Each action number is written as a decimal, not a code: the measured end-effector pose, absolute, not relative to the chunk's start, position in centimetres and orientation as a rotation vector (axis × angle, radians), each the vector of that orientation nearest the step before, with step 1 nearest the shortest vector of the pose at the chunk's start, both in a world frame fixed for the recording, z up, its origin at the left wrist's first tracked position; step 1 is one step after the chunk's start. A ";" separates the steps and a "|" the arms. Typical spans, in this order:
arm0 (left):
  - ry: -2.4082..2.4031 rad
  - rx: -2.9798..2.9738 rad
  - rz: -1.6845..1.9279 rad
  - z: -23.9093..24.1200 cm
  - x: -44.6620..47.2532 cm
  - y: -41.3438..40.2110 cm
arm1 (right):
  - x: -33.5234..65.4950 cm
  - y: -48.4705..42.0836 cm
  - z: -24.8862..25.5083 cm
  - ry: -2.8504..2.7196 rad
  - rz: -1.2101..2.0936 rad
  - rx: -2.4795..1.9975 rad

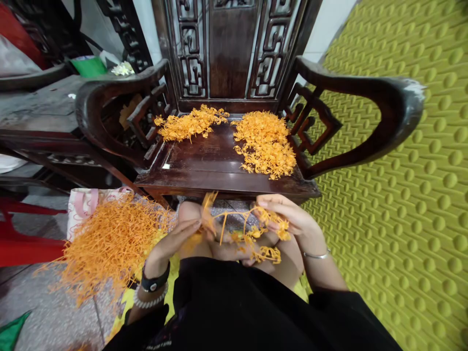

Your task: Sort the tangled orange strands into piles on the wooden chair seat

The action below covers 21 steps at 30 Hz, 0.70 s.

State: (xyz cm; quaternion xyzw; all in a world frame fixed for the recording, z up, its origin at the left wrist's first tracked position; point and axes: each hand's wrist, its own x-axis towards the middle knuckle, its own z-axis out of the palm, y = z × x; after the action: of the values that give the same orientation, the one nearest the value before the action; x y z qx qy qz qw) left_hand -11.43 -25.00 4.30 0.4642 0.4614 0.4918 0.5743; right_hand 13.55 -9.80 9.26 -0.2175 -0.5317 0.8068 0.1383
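Observation:
Above my lap, my left hand (186, 234) pinches a small bunch of orange plastic stems (208, 209), blurred by motion. Opposite it, my right hand (288, 214) has its fingers curled round several orange plastic flower pieces (268, 253), some of which dangle below the palm. A thin orange strand (230, 213) stretches between the two hands. On the wooden chair seat (204, 163) in front lie two heaps of similar pieces, a smaller left heap (192, 124) and a larger right heap (266, 144). Left of my legs rises a big tangled pile of orange stems (113, 239).
The chair's curved armrests (380, 102) flank the seat. A white and pink bag (78, 204) stands behind the stem pile. At far left is a red plastic stool (29, 243), with a dark wooden table (36, 107) beyond. Yellow bumpy padding (402, 219) covers the right side.

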 end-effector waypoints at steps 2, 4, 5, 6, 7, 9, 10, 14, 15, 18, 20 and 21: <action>1.101 1.191 1.208 4.5 -10.6 -24.9 | 13.3 -10.2 9.3 -1.574 2.374 -0.597; 1.007 1.198 1.324 5.0 -9.6 -24.5 | 12.8 -10.6 9.5 -1.630 2.372 -0.585; 0.931 1.177 1.371 5.3 -9.2 -24.1 | 12.6 -10.7 9.8 -1.679 2.347 -0.575; 0.859 1.162 1.386 5.7 -8.8 -23.6 | 12.3 -10.8 10.0 -1.748 2.314 -0.559; 0.801 1.168 1.360 6.1 -8.6 -23.1 | 12.0 -10.8 10.3 -1.838 2.279 -0.534; 0.792 1.243 1.225 6.8 -8.2 -21.9 | 11.6 -10.8 10.7 -2.039 2.170 -0.484; 0.834 1.305 1.151 7.1 -8.0 -21.4 | 11.5 -10.7 10.9 -2.128 2.079 -0.481; 0.979 1.609 0.966 7.4 -7.1 -20.8 | 12.2 -10.7 11.8 -2.470 1.461 -0.550; 0.991 1.691 0.938 7.4 -7.0 -21.0 | 12.6 -10.9 12.1 -2.590 1.331 -0.524; 1.034 1.952 0.888 7.5 -7.1 -22.7 | 14.3 -12.2 13.0 -2.907 1.151 -0.407; 1.019 2.074 0.838 8.1 -7.6 -24.1 | 15.4 -13.3 13.4 -2.946 1.078 -0.426; 1.005 2.100 0.796 8.6 -7.9 -24.8 | 15.8 -13.9 13.6 -2.885 1.024 -0.471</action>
State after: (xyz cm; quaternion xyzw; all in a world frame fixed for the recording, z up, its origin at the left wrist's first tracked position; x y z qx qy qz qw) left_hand -7.91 -24.83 8.55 0.8044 0.3851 0.3051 0.3341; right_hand 15.82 -13.92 13.64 -0.1519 -0.9312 0.3305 0.0222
